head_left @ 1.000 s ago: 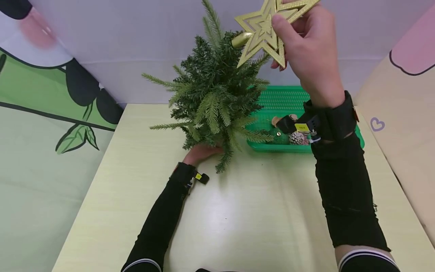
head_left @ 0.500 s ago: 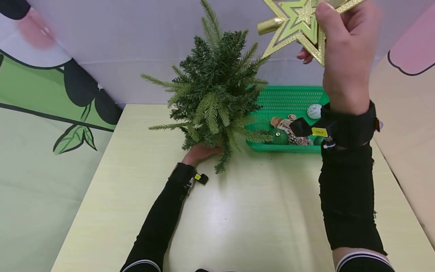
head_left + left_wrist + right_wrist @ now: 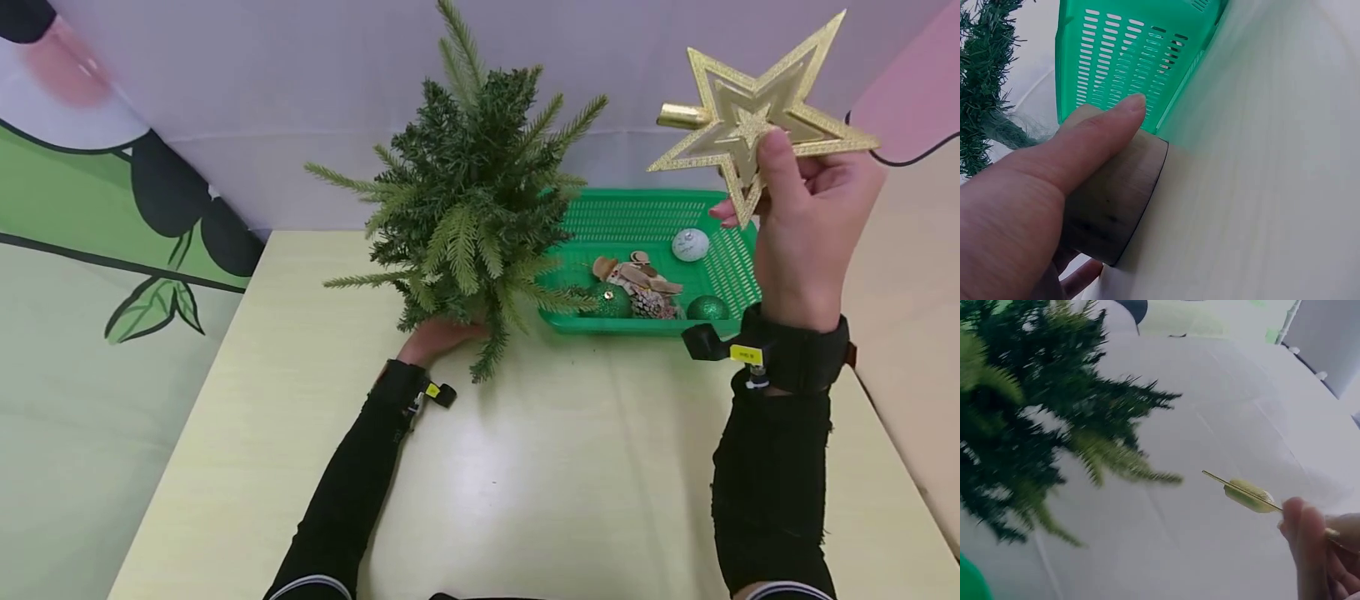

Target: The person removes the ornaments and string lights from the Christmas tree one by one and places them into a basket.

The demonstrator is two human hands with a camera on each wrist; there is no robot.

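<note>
A small artificial Christmas tree [image 3: 480, 192] stands upright at the back of the table. My left hand [image 3: 441, 340] reaches under its lower branches. In the left wrist view, that hand's thumb and fingers wrap round the tree's wooden base [image 3: 1119, 194], which rests on the table. My right hand [image 3: 813, 217] pinches a gold star tree topper [image 3: 750, 121] between thumb and fingers, in the air right of the tree and apart from it. The topper's short gold tube points left toward the tree. Seen edge-on in the right wrist view, the topper shows its tube [image 3: 1249, 495].
Behind and right of the tree sits a green plastic basket [image 3: 637, 327]. Inside lie a white ball [image 3: 690, 245], green glitter balls [image 3: 708, 308], a pinecone [image 3: 651, 303] and a small figure with a brown hat [image 3: 604, 267]. A pale cloth [image 3: 315, 108] hangs behind the table.
My right hand has carried the star topper away from the treetop, to the right and down toward me. The left hand keeps its grip on the base, and the tree stays in place.
</note>
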